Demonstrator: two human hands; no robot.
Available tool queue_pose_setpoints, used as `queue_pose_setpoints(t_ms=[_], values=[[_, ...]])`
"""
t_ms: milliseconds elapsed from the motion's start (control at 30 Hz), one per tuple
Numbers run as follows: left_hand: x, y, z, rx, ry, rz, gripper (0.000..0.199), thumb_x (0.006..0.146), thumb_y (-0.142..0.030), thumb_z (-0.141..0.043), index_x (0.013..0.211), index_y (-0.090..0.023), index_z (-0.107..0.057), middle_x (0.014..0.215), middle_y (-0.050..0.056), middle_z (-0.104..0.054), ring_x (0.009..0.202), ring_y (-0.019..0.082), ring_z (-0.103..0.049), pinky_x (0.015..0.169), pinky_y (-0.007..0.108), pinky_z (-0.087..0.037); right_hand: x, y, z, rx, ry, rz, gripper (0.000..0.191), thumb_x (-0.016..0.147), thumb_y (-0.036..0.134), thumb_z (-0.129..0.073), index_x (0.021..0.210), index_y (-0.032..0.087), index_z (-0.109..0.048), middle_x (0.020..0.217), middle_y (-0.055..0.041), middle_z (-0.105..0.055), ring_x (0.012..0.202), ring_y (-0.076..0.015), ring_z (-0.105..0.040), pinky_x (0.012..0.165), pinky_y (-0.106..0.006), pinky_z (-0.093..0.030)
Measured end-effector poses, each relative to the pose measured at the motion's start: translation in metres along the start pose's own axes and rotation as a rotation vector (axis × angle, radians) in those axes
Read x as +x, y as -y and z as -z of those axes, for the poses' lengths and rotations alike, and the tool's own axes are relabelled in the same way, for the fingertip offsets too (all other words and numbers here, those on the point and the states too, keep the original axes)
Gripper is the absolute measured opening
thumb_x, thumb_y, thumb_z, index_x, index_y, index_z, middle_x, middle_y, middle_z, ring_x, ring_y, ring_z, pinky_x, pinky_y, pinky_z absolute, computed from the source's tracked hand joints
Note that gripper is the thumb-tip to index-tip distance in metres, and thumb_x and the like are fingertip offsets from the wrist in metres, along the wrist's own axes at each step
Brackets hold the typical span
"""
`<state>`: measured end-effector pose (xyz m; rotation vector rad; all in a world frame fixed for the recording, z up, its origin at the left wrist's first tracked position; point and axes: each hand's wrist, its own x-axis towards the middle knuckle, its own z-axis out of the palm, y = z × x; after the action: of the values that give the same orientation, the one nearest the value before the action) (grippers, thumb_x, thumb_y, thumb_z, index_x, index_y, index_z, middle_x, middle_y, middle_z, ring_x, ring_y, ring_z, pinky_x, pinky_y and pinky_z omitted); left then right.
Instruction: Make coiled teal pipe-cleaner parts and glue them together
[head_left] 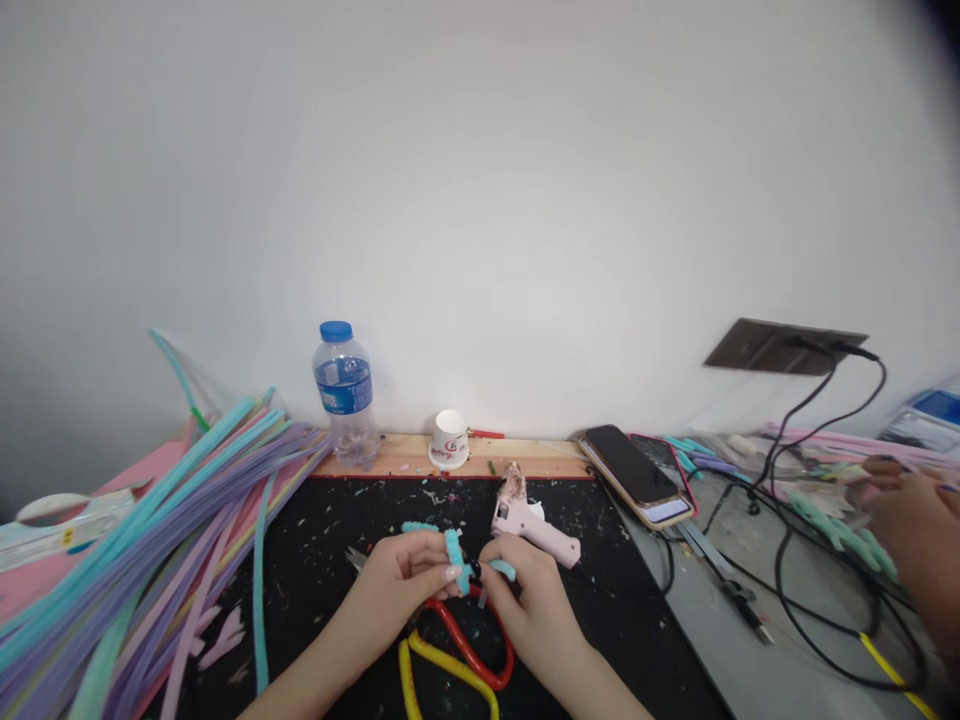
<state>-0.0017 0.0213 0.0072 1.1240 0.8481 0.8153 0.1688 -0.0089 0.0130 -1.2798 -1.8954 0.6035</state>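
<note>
My left hand [401, 585] is closed, thumb and fingers pinching a bumpy turquoise pipe cleaner piece [453, 548] held upright. Close beside it on the right, my right hand [534, 595] pinches a short turquoise pipe cleaner strip [502, 569]. The two pieces are nearly together; whether they touch I cannot tell. Another turquoise piece [420, 526] lies just behind my left fingers. Below both hands rest scissors with a red handle loop [480, 650] and a yellow one [450, 664], partly covered by the hands. A pale pink glue gun [536, 528] lies behind my right hand.
Long pastel pipe cleaners [187, 530] pile up at left. A water bottle [344, 395] and a paper cup [450, 440] stand by the wall. Phones [630, 465] lie at right, near black cables [784, 560]. Another person's hand [911, 530] is at far right. Scraps dot the black mat [322, 590].
</note>
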Motion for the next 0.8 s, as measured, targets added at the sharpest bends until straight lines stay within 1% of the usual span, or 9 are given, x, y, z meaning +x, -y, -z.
queue_pose_setpoints(t_ms=[100,267,433,600,700,800], values=[[0.001,0.001,0.001,-0.019,0.003,-0.001,0.010,0.069,-0.024,-0.066,0.074,-0.016,-0.063,0.063,-0.001,-0.067,0.060,0.013,-0.060,0.060,0.022,-0.044,0.001,0.000,0.001,-0.012,-0.021,-0.007,0.016,0.079,0.005,-0.047,0.070,0.017,-0.053,0.065,0.0009,-0.055,0.061,-0.0131,-0.050,0.058,-0.022,-0.037],[0.001,-0.003,0.000,0.026,-0.006,-0.007,0.012,0.073,-0.026,-0.063,0.073,-0.015,-0.061,0.063,0.000,-0.066,0.063,0.013,-0.060,0.060,0.021,-0.045,0.003,0.001,0.002,-0.026,-0.059,-0.016,0.015,0.078,0.006,-0.047,0.071,0.017,-0.056,0.067,0.0001,-0.057,0.062,-0.0137,-0.052,0.059,-0.022,-0.039],[0.000,-0.004,-0.001,0.050,-0.100,-0.053,0.012,0.070,-0.027,-0.064,0.074,-0.016,-0.061,0.066,0.000,-0.065,0.062,0.014,-0.060,0.061,0.024,-0.047,0.003,-0.003,0.001,-0.018,-0.128,-0.032,0.016,0.077,0.007,-0.049,0.077,0.017,-0.061,0.073,-0.0028,-0.064,0.069,-0.0164,-0.057,0.063,-0.024,-0.043],[0.001,0.000,0.002,0.077,-0.199,-0.070,0.016,0.069,-0.028,-0.064,0.080,-0.016,-0.062,0.071,0.001,-0.066,0.064,0.016,-0.062,0.063,0.026,-0.049,0.004,-0.008,0.002,-0.028,-0.210,-0.077,0.016,0.078,0.010,-0.049,0.078,0.018,-0.063,0.075,-0.0038,-0.066,0.069,-0.0177,-0.059,0.060,-0.025,-0.044],[0.002,0.002,0.004,0.071,-0.253,-0.092,0.019,0.069,-0.030,-0.064,0.082,-0.016,-0.062,0.073,0.002,-0.067,0.065,0.017,-0.062,0.063,0.027,-0.050,0.004,-0.010,0.002,-0.030,-0.234,-0.106,0.016,0.077,0.010,-0.049,0.080,0.018,-0.062,0.077,-0.0038,-0.066,0.071,-0.0183,-0.060,0.061,-0.025,-0.044],[0.003,0.001,0.006,0.064,-0.308,-0.148,0.019,0.070,-0.031,-0.064,0.084,-0.017,-0.062,0.073,0.002,-0.067,0.064,0.016,-0.061,0.060,0.026,-0.050,0.003,-0.009,0.000,-0.032,-0.213,-0.148,0.014,0.076,0.008,-0.050,0.079,0.018,-0.059,0.070,-0.0016,-0.063,0.064,-0.0167,-0.057,0.059,-0.025,-0.044]])
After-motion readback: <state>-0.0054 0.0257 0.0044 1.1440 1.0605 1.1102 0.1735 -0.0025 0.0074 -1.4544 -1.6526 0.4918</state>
